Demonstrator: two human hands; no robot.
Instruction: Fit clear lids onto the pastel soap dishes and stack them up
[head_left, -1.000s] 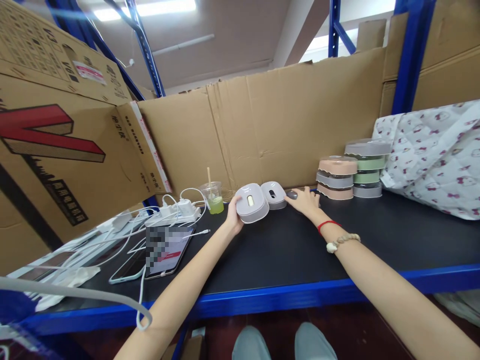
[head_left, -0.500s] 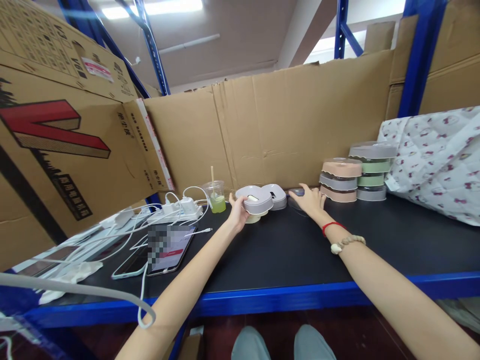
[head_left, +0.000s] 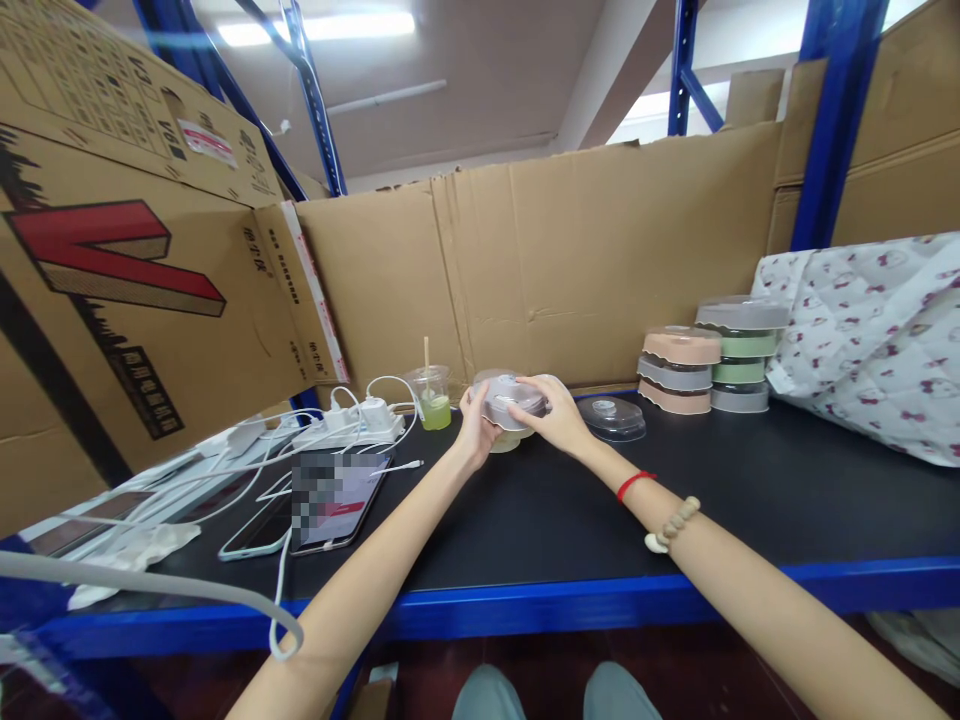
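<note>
A pale grey scalloped dish (head_left: 519, 425) on a cream-coloured foot (head_left: 506, 441) is held at its left side by my left hand (head_left: 475, 432), fingers closed on the rim. Over the dish sits a clear plastic lid (head_left: 513, 394). My right hand (head_left: 556, 415) grips this lid from the right, thumb in front and fingers on top. Whether the lid is fully seated, I cannot tell. Another clear lid (head_left: 613, 420) lies on the black tabletop, right of my right hand. A second grey dish behind my right hand is almost wholly hidden.
Stacked lidded dishes in pink, grey and green (head_left: 679, 372) stand at the right, beside a patterned quilted bag (head_left: 870, 340). To the left are a cup of green drink (head_left: 435, 408), a power strip (head_left: 349, 432) with white cables, and a tablet (head_left: 349, 505). Cardboard (head_left: 570, 270) walls the back.
My right hand has moved left from the lids on the table, bringing a clear lid onto the grey dish. My left hand keeps its hold on the dish.
</note>
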